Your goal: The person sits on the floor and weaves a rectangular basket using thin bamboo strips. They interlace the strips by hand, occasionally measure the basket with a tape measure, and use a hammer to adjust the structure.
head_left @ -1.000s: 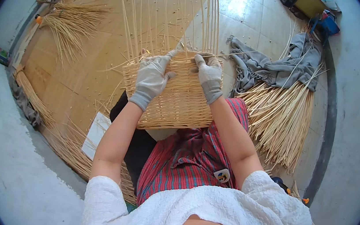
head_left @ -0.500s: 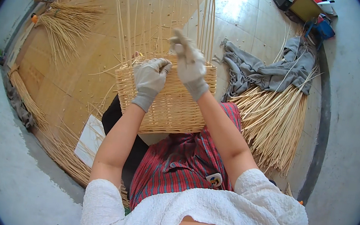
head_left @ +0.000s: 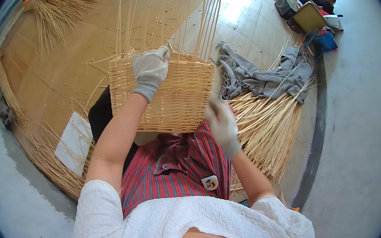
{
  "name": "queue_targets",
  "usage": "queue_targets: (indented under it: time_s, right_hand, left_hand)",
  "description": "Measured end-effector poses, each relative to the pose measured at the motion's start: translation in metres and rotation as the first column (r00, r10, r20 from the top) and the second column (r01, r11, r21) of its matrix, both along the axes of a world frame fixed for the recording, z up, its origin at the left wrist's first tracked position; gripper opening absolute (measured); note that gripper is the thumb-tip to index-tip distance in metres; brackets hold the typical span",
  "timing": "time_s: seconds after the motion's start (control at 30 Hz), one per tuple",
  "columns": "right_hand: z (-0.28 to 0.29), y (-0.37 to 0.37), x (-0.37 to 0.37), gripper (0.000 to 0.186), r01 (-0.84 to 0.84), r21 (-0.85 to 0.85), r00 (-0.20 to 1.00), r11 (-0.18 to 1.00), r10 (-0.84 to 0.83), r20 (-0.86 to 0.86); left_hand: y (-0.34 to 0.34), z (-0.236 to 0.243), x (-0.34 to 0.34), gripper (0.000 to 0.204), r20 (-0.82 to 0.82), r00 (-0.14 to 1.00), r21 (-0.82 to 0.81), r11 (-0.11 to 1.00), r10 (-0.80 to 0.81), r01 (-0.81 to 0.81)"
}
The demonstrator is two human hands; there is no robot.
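A pale wicker basket rests on my lap, its tightly woven side facing me. Long thin upright stakes rise from its far upper edge. My left hand, in a whitish work glove, is closed at the upper rim, left of the middle. Its fingertips press on the weave there, partly hidden by the glove. My right hand, gloved too, is beside the basket's right side, low down. Motion smears its fingers, so whether it holds a strand does not show. Red striped cloth covers my lap under the basket.
On the floor to the right, a large bundle of canes lies partly under a grey fringed cloth. Another cane bundle is at far left. A white board lies near my left arm. Boxes and bags stand at far right.
My right hand has swung from above the rim down and right, beside the basket. My left hand stays at the rim, its fingers pointing further up. The whole view has shifted slightly.
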State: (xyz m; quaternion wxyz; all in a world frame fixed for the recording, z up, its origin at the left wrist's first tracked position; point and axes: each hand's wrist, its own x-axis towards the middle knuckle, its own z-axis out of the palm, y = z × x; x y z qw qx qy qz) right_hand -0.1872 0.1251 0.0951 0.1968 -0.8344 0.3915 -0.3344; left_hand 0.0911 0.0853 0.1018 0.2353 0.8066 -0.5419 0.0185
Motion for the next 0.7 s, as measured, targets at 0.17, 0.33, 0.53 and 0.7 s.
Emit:
queue_targets:
  time_s: [0.17, 0.33, 0.53, 0.7]
  right_hand:
    - [0.015, 0.139, -0.08, 0.036, -0.364, 0.098, 0.849, 0.926, 0.373, -0.374]
    - [-0.017, 0.134, -0.075, 0.033, -0.334, 0.106, 0.832, 0.937, 0.345, -0.434]
    - [0.003, 0.088, 0.014, 0.047, -0.067, 0.172, 0.99, 0.983, 0.045, 0.133]
    - [0.006, 0.089, 0.064, 0.048, -0.314, 0.221, 0.942, 0.923, 0.274, 0.194]
  left_hand:
    - [0.029, -0.003, -0.006, 0.045, 0.276, 0.928, 0.176, 0.962, -0.25, 0.207]
    - [0.074, -0.016, -0.056, 0.052, 0.323, 0.931, -0.093, 0.973, -0.171, 0.211]
    - [0.162, -0.058, -0.082, 0.023, -0.975, -0.089, -0.221, 0.821, -0.205, 0.527]
    - [0.183, -0.025, -0.023, 0.02, -0.981, -0.146, -0.174, 0.914, -0.128, 0.367]
